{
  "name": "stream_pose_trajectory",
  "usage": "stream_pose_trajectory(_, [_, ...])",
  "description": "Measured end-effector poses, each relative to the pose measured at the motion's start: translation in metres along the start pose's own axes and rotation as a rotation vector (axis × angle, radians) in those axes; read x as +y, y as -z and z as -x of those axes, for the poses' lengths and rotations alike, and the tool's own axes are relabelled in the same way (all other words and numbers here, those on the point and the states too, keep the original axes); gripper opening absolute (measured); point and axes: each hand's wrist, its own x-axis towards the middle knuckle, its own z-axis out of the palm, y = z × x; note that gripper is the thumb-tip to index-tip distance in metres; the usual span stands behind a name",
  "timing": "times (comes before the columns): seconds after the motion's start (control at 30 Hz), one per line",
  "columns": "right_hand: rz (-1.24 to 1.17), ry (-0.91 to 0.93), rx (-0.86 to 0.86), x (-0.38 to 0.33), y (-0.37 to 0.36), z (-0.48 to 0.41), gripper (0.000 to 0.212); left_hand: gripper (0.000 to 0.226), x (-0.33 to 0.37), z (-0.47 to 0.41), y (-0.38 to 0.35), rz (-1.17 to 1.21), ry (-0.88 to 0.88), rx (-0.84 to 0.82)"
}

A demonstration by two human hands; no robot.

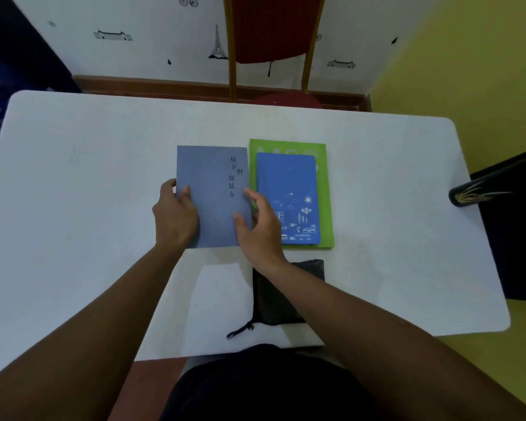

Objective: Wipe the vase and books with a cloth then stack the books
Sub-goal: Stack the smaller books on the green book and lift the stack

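Note:
A grey-blue book (214,189) with dark characters on its cover sits mid-table. My left hand (175,215) grips its left edge, thumb on the cover. My right hand (260,226) holds its lower right edge, fingers curled at the side. Right beside it a bright blue notebook (289,196) with white drawings lies stacked on a larger green book (325,177). A dark cloth (274,299) with a cord lies near the front edge, partly under my right forearm. The black vase (480,194) with a gold leaf pattern lies on its side at the table's right edge.
The white table (73,192) has rounded corners and open surface to the left. A red chair (271,41) stands behind the far edge against a decorated wall. A dark object (516,223) stands off the table's right side.

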Motion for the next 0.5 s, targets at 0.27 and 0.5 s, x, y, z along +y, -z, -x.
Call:
stream_pose_trajectory(0.27, [-0.019, -0.086, 0.167, 0.038, 0.073, -0.017, 0.054, 0.033, 0.052, 0.031, -0.077, -0.027, -0.234, -0.248])
stream_pose_trajectory(0.5, [0.113, -0.117, 0.145, 0.064, 0.107, -0.026, 0.042, 0.043, 0.041, 0.048, -0.117, -0.161, -0.154, -0.280])
